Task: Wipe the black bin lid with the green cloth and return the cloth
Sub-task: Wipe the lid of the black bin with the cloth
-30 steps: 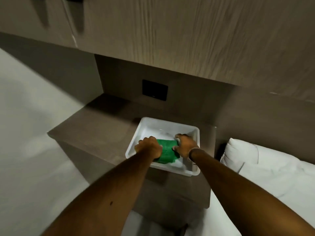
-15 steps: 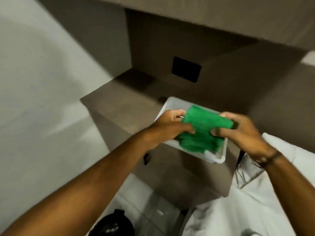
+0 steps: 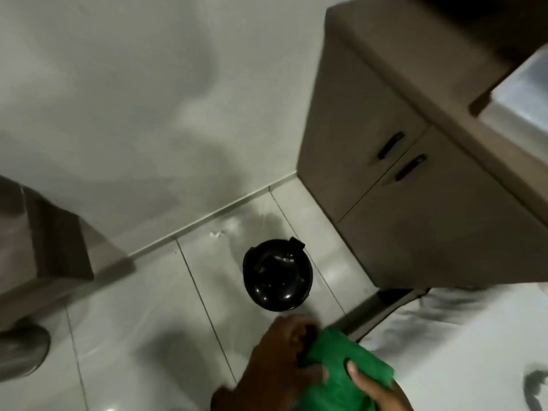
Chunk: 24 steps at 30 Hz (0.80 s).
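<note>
A small round bin with a glossy black lid stands on the tiled floor near the wall, with pale specks on the lid's top. The green cloth is bunched at the bottom of the view, below and to the right of the bin. My left hand grips the cloth's left side. My right hand holds it from the right, thumb pressed on top; most of that hand is cut off by the frame edge. Both hands are above the floor, short of the lid.
A brown cabinet with two dark handles stands right of the bin. The white tray sits on its top at the far right. White bedding fills the lower right. A brown unit stands at the left.
Both hands lifted the green cloth out of the white tray and carried it down and left. The view swung down to the floor, bringing the black bin into sight.
</note>
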Each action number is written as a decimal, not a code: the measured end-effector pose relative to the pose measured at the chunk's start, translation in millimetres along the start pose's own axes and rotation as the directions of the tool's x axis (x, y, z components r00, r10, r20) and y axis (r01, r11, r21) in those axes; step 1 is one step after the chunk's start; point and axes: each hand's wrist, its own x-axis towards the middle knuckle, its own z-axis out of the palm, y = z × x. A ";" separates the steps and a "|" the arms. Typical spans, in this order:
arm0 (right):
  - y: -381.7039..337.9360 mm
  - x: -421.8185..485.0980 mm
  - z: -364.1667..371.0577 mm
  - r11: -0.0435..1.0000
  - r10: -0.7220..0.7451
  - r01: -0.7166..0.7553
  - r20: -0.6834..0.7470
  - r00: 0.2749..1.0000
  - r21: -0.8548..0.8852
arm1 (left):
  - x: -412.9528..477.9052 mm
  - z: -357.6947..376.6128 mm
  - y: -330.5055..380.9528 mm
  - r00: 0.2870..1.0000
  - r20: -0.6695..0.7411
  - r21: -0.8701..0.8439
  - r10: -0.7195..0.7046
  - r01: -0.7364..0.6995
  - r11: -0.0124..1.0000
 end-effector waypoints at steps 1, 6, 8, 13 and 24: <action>16.2 17.3 -5.2 0.999 0.024 -0.023 -0.037 0.999 0.025 | 10.7 -9.7 -27.8 0.998 -0.067 -0.012 -0.003 0.002 1.000; 61.8 178.3 -21.3 0.950 -0.201 0.140 -0.203 0.958 -0.278 | 116.2 -53.4 -168.3 0.931 -0.358 0.172 -0.069 0.139 0.975; 70.2 266.7 -33.0 0.805 -0.424 0.273 -0.189 0.886 -0.526 | 178.9 -64.7 -221.5 0.919 -0.394 0.285 0.002 0.120 0.951; 118.7 438.1 -41.8 0.208 -0.772 0.278 0.017 0.635 -0.938 | 330.4 -72.5 -306.3 0.952 -0.287 0.538 0.105 0.070 0.840; 183.5 540.4 6.5 -0.507 -0.654 0.179 0.512 0.557 -0.843 | 406.9 -67.3 -401.9 0.847 -0.322 0.585 0.423 -0.173 0.792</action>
